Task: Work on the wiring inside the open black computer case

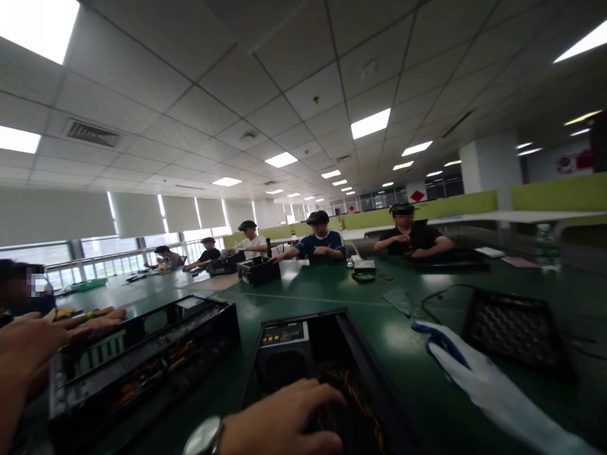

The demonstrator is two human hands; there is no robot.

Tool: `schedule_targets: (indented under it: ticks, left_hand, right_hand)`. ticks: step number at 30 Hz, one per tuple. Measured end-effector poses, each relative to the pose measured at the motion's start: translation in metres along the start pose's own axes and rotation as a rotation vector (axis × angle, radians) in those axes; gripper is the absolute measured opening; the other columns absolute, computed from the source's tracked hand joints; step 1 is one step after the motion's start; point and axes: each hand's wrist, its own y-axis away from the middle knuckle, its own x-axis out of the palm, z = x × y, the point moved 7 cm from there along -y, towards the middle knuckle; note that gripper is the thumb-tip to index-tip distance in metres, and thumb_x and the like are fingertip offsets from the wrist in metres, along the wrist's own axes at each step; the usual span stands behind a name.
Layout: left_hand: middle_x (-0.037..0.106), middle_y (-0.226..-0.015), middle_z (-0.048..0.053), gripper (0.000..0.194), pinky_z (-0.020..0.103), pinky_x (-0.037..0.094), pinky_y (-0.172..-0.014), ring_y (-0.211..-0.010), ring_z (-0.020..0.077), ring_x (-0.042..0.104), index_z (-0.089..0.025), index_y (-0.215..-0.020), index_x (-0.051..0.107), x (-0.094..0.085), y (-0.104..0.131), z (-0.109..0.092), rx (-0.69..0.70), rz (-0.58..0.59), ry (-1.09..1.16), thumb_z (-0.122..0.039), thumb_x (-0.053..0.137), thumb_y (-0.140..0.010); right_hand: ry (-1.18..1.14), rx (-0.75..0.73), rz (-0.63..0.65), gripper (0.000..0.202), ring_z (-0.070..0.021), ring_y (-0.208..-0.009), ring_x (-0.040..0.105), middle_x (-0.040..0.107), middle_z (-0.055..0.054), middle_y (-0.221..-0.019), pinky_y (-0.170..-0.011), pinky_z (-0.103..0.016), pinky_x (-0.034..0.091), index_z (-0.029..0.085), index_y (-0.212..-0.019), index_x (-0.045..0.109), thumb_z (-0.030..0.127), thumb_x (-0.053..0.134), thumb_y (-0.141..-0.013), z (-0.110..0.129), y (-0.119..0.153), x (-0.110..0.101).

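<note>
Plainly rigid, weighty and sharp-edged, the open computer case (pixel 327 366) sits on the green table (pixel 332 297) under the watch-wearing hand (pixel 279 420), fingers loosely curled over its wiring, best gripped by its outer walls.

No legible txt; yellow label on PSU (pixel 283 333) too blurred.

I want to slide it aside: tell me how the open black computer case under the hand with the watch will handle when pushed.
The open black computer case probably feels stiff and rather heavy: boxy walls, a power supply inside. It likely slides flat on the green table rather than tipping. The loose wires may snag fingers.
</note>
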Motion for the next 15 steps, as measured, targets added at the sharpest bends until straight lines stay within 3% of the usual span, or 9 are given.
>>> schedule_targets:
  ticks: [2, 4, 6, 7, 9, 11, 13, 15]
  left_hand:
    - [0.059, -0.139, 0.008, 0.072, 0.043, 0.049, -0.107, -0.125, 0.0307, 0.058, -0.031, -0.148, 0.05, 0.006, 0.006, 0.001, 0.089, 0.092, -0.169, -0.049, 0.077, -0.083]
    - [0.061, -0.135, 0.013, 0.078, 0.049, 0.051, -0.104, -0.123, 0.0358, 0.057, -0.027, -0.147, 0.052, 0.023, 0.011, 0.008, 0.149, 0.229, -0.373, -0.05, 0.08, -0.078]
    - [0.062, -0.131, 0.014, 0.075, 0.052, 0.054, -0.098, -0.121, 0.0377, 0.058, -0.028, -0.148, 0.051, 0.036, 0.018, 0.01, 0.18, 0.285, -0.509, -0.049, 0.076, -0.081]
    - [0.062, -0.131, 0.014, 0.073, 0.054, 0.056, -0.095, -0.118, 0.038, 0.059, -0.031, -0.149, 0.05, 0.038, 0.023, 0.009, 0.177, 0.279, -0.54, -0.049, 0.073, -0.083]
    - [0.061, -0.132, 0.014, 0.068, 0.056, 0.058, -0.088, -0.115, 0.0394, 0.062, -0.035, -0.149, 0.048, 0.041, 0.031, 0.004, 0.154, 0.271, -0.531, -0.05, 0.068, -0.086]
    - [0.057, -0.138, 0.016, 0.07, 0.058, 0.059, -0.085, -0.116, 0.0426, 0.062, -0.036, -0.151, 0.046, 0.043, 0.037, 0.0, 0.151, 0.297, -0.489, -0.051, 0.067, -0.086]
    - [0.051, -0.144, 0.019, 0.082, 0.059, 0.059, -0.081, -0.121, 0.0479, 0.059, -0.036, -0.154, 0.04, 0.045, 0.038, 0.002, 0.123, 0.335, -0.498, -0.05, 0.075, -0.081]
    - [0.048, -0.145, 0.023, 0.101, 0.059, 0.059, -0.08, -0.122, 0.0507, 0.058, -0.034, -0.157, 0.032, 0.045, 0.038, 0.007, 0.065, 0.365, -0.539, -0.045, 0.084, -0.072]
  right_hand:
    - [-0.181, -0.026, 0.193, 0.051, -0.0286, -0.093, 0.069, 0.072, -0.012, -0.104, -0.083, -0.041, 0.059, 0.022, -0.132, 0.058, 0.047, 0.035, -0.094, 0.063, 0.014, -0.017]
    - [-0.235, -0.256, 0.398, 0.037, -0.0234, -0.102, 0.067, 0.07, -0.007, -0.114, -0.093, -0.035, 0.055, 0.026, -0.121, 0.063, 0.038, 0.039, -0.095, 0.145, 0.035, -0.019]
    - [-0.045, -0.509, 0.621, 0.026, -0.0216, -0.097, 0.068, 0.07, -0.005, -0.111, -0.088, -0.034, 0.054, 0.026, -0.113, 0.065, 0.032, 0.045, -0.098, 0.211, 0.065, -0.003]
    - [0.114, -0.614, 0.704, 0.022, -0.0223, -0.091, 0.069, 0.071, -0.005, -0.109, -0.08, -0.034, 0.055, 0.025, -0.112, 0.065, 0.031, 0.05, -0.098, 0.231, 0.08, 0.01]
    - [0.438, -0.755, 0.765, 0.021, -0.0253, -0.078, 0.069, 0.072, -0.008, -0.103, -0.061, -0.035, 0.051, 0.023, -0.112, 0.066, 0.033, 0.059, -0.095, 0.25, 0.098, 0.036]
    - [0.638, -0.843, 0.741, 0.031, -0.0299, -0.074, 0.071, 0.073, -0.013, -0.101, -0.053, -0.036, 0.049, 0.019, -0.113, 0.068, 0.039, 0.068, -0.09, 0.253, 0.104, 0.058]
    - [0.73, -0.849, 0.756, 0.035, -0.0347, -0.08, 0.072, 0.072, -0.019, -0.103, -0.058, -0.04, 0.055, 0.015, -0.113, 0.07, 0.036, 0.072, -0.086, 0.246, 0.102, 0.077]
    - [0.812, -0.752, 0.819, 0.038, -0.0403, -0.091, 0.072, 0.071, -0.024, -0.108, -0.069, -0.051, 0.059, 0.01, -0.114, 0.071, 0.023, 0.077, -0.079, 0.233, 0.092, 0.094]
